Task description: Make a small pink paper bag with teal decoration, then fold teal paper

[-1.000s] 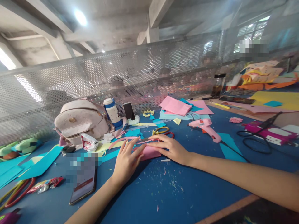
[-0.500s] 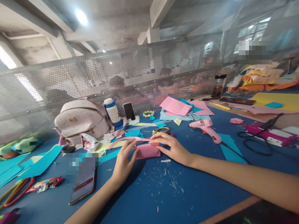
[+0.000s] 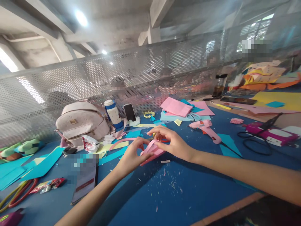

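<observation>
Between my hands, low over the blue table [image 3: 188, 194], is a small folded pink paper piece [image 3: 156, 155]. My left hand [image 3: 133, 153] grips its left end between thumb and fingers. At the upper right, my right hand [image 3: 175, 142] pinches a pink paper strip [image 3: 150, 146] that curves up from the piece. The right fingertips are bent and partly hidden behind the thumb. A second, curved pink strip [image 3: 122, 140] lies just beyond my left hand. Scissors behind my right hand are mostly covered.
A pink glue gun [image 3: 207, 128] lies to the right, its cord running over blue paper. Behind are pink sheets [image 3: 176, 106], a phone on a stand [image 3: 130, 113], a bottle [image 3: 113, 113] and a backpack [image 3: 82, 122]. Another phone [image 3: 86, 179] lies left of my left arm.
The pink paper piece has tilted, its right end rising. My left hand has shifted slightly right along it, and my right hand's fingers have curled around the strip, now bent above the piece.
</observation>
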Action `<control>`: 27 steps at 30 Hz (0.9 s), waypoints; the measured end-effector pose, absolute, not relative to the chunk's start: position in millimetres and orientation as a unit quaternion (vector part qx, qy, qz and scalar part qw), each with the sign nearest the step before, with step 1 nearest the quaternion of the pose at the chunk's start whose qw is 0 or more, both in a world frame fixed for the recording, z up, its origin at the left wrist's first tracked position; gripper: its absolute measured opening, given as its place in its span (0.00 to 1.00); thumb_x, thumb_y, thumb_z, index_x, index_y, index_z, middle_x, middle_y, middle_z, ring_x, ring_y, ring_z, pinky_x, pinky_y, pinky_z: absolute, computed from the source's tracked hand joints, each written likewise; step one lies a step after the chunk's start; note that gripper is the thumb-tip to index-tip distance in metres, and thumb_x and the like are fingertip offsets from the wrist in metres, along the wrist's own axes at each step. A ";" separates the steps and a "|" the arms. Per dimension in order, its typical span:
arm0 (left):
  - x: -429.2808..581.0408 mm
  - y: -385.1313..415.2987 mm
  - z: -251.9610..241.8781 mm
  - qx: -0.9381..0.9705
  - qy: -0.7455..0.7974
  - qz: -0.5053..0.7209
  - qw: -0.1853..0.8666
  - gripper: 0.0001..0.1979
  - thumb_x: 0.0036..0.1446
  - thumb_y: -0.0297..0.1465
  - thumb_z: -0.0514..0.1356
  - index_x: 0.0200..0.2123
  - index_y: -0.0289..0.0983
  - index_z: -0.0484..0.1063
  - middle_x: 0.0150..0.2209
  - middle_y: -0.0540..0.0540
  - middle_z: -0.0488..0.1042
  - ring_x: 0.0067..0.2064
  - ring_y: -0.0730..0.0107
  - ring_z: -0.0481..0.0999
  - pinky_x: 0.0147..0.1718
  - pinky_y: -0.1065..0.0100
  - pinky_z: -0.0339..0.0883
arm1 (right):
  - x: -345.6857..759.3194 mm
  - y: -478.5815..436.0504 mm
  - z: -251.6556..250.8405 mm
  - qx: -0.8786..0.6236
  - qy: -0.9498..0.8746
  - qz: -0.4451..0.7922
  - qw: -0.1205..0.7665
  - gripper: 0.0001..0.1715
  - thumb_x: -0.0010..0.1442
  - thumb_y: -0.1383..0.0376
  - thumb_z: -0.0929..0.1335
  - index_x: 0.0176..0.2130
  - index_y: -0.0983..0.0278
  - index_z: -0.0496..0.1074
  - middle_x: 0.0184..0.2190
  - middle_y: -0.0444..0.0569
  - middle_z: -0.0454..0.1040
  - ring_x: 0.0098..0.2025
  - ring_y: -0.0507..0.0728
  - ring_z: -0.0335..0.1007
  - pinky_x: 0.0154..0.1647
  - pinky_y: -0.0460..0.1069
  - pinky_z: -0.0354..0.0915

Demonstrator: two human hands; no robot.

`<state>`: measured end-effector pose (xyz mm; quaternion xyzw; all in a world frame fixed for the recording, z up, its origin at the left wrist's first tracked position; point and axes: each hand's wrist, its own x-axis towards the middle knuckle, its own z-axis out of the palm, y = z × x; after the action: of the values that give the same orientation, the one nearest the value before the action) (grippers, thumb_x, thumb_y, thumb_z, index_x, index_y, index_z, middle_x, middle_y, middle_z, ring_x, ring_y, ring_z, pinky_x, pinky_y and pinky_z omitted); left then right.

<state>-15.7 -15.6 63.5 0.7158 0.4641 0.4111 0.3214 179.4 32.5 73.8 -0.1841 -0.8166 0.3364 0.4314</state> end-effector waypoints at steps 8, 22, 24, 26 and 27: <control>-15.9 12.7 97.5 0.666 0.418 0.390 0.479 0.16 0.53 0.43 0.64 0.27 0.36 0.70 0.23 0.52 0.68 0.26 0.76 0.66 0.29 0.72 0.61 | 185.7 57.9 57.5 -0.162 -0.759 0.498 0.386 0.33 0.56 0.61 0.71 0.59 0.55 0.60 0.57 0.51 0.66 0.55 0.58 0.67 0.54 0.55 0.67; -40.5 60.9 105.9 0.645 0.487 0.365 0.462 0.16 0.47 0.41 0.67 0.28 0.33 0.71 0.18 0.53 0.66 0.18 0.80 0.63 0.18 0.76 0.57 | 188.1 62.2 32.2 -0.265 -0.644 0.625 0.352 0.29 0.56 0.54 0.72 0.53 0.61 0.64 0.45 0.51 0.72 0.39 0.54 0.72 0.31 0.47 0.73; -46.3 68.5 101.8 0.671 0.499 0.367 0.408 0.13 0.46 0.37 0.68 0.29 0.33 0.73 0.19 0.53 0.68 0.19 0.79 0.66 0.20 0.76 0.59 | 188.2 65.5 24.6 -0.266 -0.644 0.617 0.366 0.29 0.56 0.54 0.72 0.52 0.61 0.62 0.40 0.49 0.72 0.35 0.53 0.72 0.30 0.47 0.72; -49.3 74.6 101.2 0.698 0.504 0.371 0.349 0.09 0.46 0.33 0.67 0.29 0.34 0.74 0.19 0.53 0.69 0.20 0.78 0.67 0.21 0.75 0.60 | 187.0 68.0 16.2 -0.253 -0.638 0.626 0.371 0.32 0.55 0.53 0.71 0.53 0.60 0.59 0.37 0.47 0.71 0.34 0.54 0.72 0.30 0.48 0.72; -49.9 77.1 102.3 0.711 0.504 0.371 0.321 0.07 0.46 0.31 0.66 0.29 0.34 0.74 0.19 0.53 0.70 0.21 0.78 0.68 0.21 0.75 0.60 | 186.0 68.5 12.6 -0.248 -0.633 0.631 0.373 0.33 0.55 0.53 0.71 0.53 0.60 0.57 0.37 0.47 0.70 0.35 0.54 0.73 0.31 0.49 0.72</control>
<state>-49.9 77.1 102.3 0.7107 0.5041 0.3714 0.3205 186.0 68.5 12.6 -0.2478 -0.6332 0.6314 0.3728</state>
